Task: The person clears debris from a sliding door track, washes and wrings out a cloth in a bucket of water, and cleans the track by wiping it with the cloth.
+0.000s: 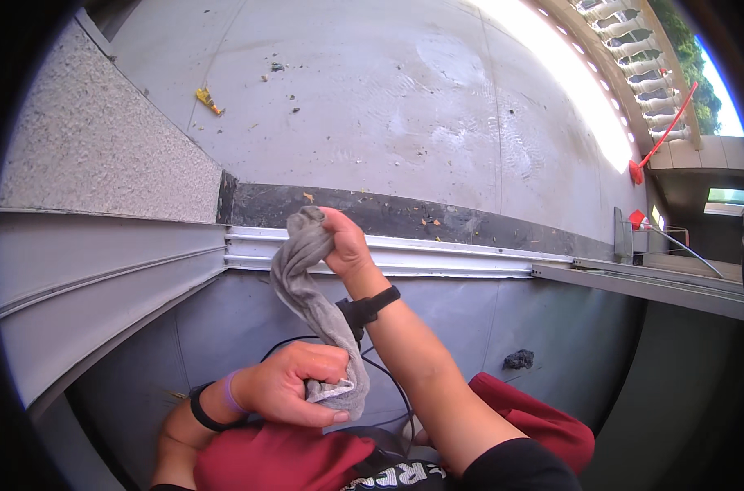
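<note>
A grey cloth (302, 282), damp-looking and bunched into a twisted length, stretches between my two hands. Its lower end is gripped in my left hand (298, 383), fingers curled round it close to my lap. Farther out, my right hand (344, 244) pinches the upper end above the white sliding-door track (437, 255). The fingertips of that hand are partly hidden behind the cloth. Black bands circle both wrists, and a dark cable (398, 385) runs below the cloth.
Beyond the track lies a grey tiled floor (372, 106) with debris and a yellow wrapper (209, 101). Door frames flank me. A dark clump (518, 359) lies near my right knee. A red broom (636, 170) and a red-headed tool (639, 219) stand at far right by a balustrade (639, 65).
</note>
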### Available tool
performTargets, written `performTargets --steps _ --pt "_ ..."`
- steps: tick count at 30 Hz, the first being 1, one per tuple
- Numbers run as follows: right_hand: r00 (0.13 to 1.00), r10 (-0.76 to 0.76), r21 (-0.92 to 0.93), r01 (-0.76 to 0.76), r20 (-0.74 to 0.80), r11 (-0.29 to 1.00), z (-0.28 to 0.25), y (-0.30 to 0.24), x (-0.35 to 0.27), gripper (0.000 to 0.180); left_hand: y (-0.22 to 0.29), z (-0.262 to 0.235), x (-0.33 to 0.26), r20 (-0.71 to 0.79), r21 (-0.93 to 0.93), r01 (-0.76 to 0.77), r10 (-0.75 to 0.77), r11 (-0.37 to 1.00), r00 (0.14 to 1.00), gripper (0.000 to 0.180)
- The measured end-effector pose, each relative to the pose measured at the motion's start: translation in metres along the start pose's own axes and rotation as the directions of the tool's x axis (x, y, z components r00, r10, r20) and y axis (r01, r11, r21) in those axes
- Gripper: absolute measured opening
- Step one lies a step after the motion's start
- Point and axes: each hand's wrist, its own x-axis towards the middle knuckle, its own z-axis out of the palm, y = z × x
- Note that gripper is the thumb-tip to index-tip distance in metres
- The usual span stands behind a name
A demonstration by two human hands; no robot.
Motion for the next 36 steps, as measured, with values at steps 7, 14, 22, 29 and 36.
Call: performTargets --steps 7,14,22,29,36 --pt "0.884 -0.36 -0.091 0.402 0.298 0.911 -0.035 -0.171 -0.066 0.026 0.011 0.02 0.025 0.123 -0.169 -0.132 0.154 0.977 0.98 0.015" --pt "0.962 -0.252 -0.599 0.265 0.108 0.756 -0.005 -0.141 -0.09 0.02 0.014 0.027 0.019 0.21 -0.284 -0.103 0.167 0.953 0.963 0.018" --pt "0.556 -0.011 -0.506 0.747 0.831 -0.431 0.032 0.017 -0.021 0.031 -0.003 0.017 0.001 0.183 -0.204 -0.009 0.048 0.979 0.982 0.021" --pt "0.687 0.232 -0.393 0.623 0.689 -0.676 0.001 0.036 -0.006 0.023 -0.01 0.004 0.004 0.136 -0.166 0.06 -0.037 0.984 0.99 0.022" --pt "0.999 -0.032 -0.709 -0.036 -0.018 -0.704 -0.065 -0.108 -0.061 0.019 -0.02 0.008 0.015 0.161 -0.192 0.129 -0.099 0.973 0.982 0.024"
